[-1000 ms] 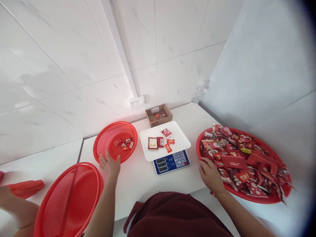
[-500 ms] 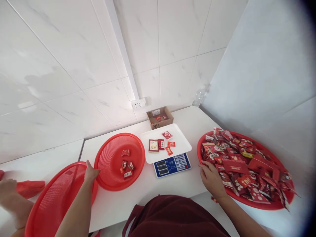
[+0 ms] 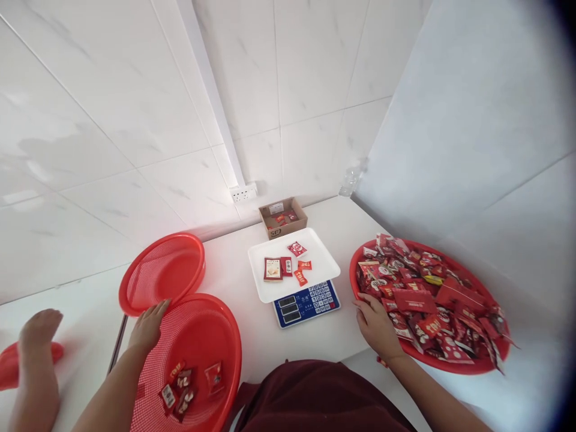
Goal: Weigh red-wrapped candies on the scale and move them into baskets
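My left hand point(image 3: 150, 327) is closed at the rim of a red mesh basket point(image 3: 236, 336), where it meets a second red basket; the fingertips are partly hidden. In the near basket lie several small wrapped snacks point(image 3: 184, 393). On my right, my right hand point(image 3: 375, 324) is closed over the near rim of a large red basket point(image 3: 353, 273) heaped with red snack packets point(image 3: 427, 300). Between my hands stands a blue scale point(image 3: 308, 305) with a white tray point(image 3: 263, 294) on top. Several packets point(image 3: 273, 269) lie on that tray.
The second red basket point(image 3: 164, 270) stands behind, near the wall. A small cardboard box point(image 3: 283, 231) with packets sits beyond the scale. A clear plastic bottle point(image 3: 351, 181) is in the corner. Another person's hand point(image 3: 40, 330) is at far left beside a red object point(image 3: 11, 367).
The basket holding few snacks has come toward me and left. The other red basket has gone back toward the wall. My right hand stays at its rim. The other person's hand has moved.
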Tool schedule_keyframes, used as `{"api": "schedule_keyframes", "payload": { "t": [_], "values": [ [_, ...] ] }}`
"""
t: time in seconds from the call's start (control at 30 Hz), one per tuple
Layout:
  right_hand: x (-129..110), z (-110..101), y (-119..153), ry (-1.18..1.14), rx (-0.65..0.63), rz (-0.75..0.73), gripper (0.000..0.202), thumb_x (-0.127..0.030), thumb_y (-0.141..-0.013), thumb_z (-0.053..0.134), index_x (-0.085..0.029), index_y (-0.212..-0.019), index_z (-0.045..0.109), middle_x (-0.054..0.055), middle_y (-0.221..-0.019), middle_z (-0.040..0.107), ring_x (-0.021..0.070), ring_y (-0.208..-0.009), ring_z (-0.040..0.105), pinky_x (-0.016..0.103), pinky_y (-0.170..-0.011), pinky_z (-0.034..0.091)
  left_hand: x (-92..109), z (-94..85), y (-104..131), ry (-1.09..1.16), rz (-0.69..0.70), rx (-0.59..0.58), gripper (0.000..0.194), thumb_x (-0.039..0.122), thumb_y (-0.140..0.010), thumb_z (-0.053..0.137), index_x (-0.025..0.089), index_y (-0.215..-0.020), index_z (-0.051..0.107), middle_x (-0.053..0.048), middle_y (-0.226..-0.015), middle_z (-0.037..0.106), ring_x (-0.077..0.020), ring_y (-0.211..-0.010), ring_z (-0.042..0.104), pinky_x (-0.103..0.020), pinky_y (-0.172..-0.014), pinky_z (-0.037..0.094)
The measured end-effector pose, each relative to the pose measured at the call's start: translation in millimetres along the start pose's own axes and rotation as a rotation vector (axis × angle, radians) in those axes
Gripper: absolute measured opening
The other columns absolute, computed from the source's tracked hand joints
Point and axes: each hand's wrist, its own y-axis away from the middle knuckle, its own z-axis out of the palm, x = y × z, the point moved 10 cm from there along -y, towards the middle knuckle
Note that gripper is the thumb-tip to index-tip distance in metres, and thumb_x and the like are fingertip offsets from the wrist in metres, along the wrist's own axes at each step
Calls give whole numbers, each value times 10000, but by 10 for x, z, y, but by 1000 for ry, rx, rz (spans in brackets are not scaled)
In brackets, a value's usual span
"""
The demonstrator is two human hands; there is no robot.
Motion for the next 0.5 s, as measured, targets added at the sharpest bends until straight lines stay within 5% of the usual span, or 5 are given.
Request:
{"api": "schedule_keyframes", "payload": {
  "t": [0.23,0.4,0.5],
  "values": [
    [6,1,-2,2,-7,18,250,-185,-813,416,-188,-935,635,116,-1086,562,232,-1038,532,409,-926,442,279,2,-25,132,110,-44,798,-64,-585,352,254,-1306,476,16,-1517,249,-224,-1353,307,-406,-1081,327],
    [-22,-4,-6,38,-11,-2,254,-184,-820,406,-171,-938,630,129,-1084,558,235,-1038,528,414,-915,452,507,-60,-58,189,227,-40,679,-71,-605,394,348,-1084,634,101,-1444,384,-182,-1353,312,-374,-1137,246],
    [-22,-4,-7,33,-11,-5,252,-181,-817,409,-179,-941,629,123,-1088,558,231,-1038,528,413,-920,449,665,-186,-151,154,271,-51,567,-91,-607,414,301,-919,681,75,-1400,455,-171,-1353,312,-374,-1149,197]
  ]
}}
